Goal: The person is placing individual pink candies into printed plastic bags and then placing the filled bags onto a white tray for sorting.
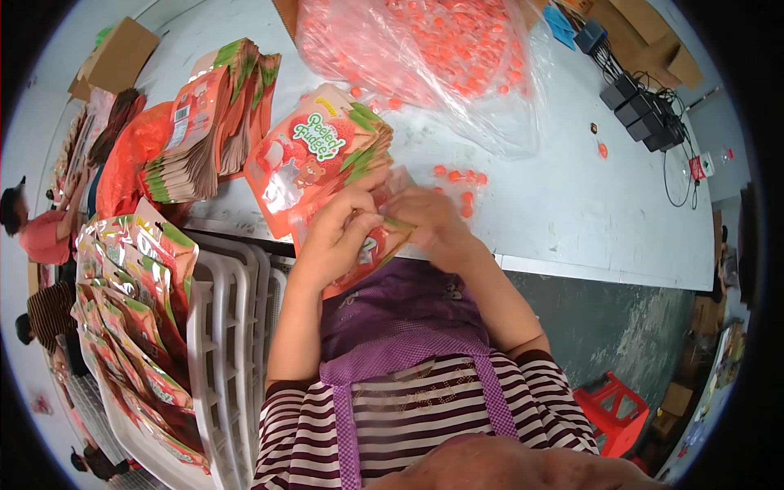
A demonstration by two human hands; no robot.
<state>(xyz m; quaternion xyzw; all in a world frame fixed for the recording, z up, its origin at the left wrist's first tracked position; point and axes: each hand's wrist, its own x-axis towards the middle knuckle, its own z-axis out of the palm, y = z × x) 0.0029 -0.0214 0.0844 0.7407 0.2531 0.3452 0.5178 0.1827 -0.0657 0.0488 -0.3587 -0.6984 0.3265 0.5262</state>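
A red and green candy pouch [369, 255] is tilted in front of my apron, at the table's near edge. My left hand [336, 233] is closed around its side, thumb and fingers pinching near the top edge. My right hand [429, 222] is curled at the pouch's top end, its fingers partly hidden and slightly blurred, closed on that edge. Just beyond my hands lies a stack of flat printed pouches [306, 159]. Several loose wrapped red candies [465, 178] rest on the table right beside my right hand.
A large clear bag of red candies [441, 49] sits at the back of the white table [588, 220]. More pouch stacks [196, 122] stand to the left. Pouches [135, 327] fill a white crate [216, 343]. Black adapters [641, 110], a red stool [612, 412] and co-workers [49, 233] surround me.
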